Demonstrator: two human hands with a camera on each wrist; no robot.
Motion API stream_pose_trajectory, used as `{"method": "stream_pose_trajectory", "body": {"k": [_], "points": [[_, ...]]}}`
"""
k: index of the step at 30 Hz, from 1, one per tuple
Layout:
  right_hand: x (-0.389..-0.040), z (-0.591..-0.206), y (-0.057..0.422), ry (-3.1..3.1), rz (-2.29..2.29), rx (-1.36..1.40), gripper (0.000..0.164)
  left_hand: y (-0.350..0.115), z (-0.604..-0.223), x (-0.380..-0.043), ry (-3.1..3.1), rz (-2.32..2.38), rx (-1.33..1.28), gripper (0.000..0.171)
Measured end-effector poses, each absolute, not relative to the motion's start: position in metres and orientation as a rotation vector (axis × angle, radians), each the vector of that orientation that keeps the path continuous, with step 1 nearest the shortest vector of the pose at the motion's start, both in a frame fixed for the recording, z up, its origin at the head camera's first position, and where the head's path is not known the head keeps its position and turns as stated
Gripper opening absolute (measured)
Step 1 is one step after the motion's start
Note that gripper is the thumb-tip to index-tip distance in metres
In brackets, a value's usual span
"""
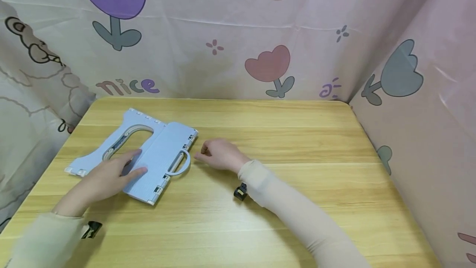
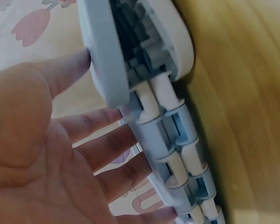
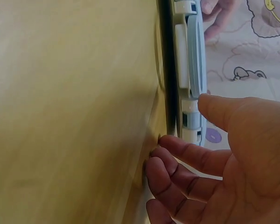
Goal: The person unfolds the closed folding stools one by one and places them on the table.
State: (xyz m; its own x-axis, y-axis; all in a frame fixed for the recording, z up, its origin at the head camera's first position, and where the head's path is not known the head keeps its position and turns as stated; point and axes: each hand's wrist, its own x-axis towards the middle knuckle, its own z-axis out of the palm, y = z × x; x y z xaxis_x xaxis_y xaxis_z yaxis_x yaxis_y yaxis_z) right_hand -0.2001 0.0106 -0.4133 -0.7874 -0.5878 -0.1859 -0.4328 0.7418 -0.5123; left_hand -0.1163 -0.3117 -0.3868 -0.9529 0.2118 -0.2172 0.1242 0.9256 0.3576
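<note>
A light blue plastic folding stool (image 1: 160, 144) lies folded flat on the left part of the table, with a rounded opening in one section. On its right edge a loop handle (image 1: 187, 164) sticks out. My left hand (image 1: 108, 177) rests on the stool; in the left wrist view its thumb touches a panel and its straight fingers reach along the blue and white hinges (image 2: 179, 149). Just right of the handle, my right hand (image 1: 223, 154) hovers with loosely bent fingers and nothing in them. The right wrist view shows its thumb close to the stool's hinged edge (image 3: 191, 119).
The wooden table (image 1: 297, 144) has rounded back corners. A printed curtain (image 1: 223, 65) hangs behind it and along both sides. A small black wrist device (image 1: 240, 192) shows by the right sleeve, another (image 1: 91, 230) by the left.
</note>
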Motion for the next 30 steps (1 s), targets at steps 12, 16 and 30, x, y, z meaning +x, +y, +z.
{"method": "stream_pose_trajectory", "body": {"k": [12, 16, 30], "points": [[-0.199, -0.416, 0.014, 2.586, -0.677, -0.762, 0.043, -0.291, -0.387, -0.117, 2.877, 0.491, 0.211, 0.085], [-0.200, -0.417, 0.019, 2.575, -0.721, -0.741, 0.040, -0.281, -0.388, -0.118, 2.874, 0.509, 0.219, 0.085], [-0.208, -0.418, 0.041, 2.571, -0.770, -0.683, 0.046, -0.240, -0.389, -0.128, 2.921, 0.542, 0.303, 0.076]]}}
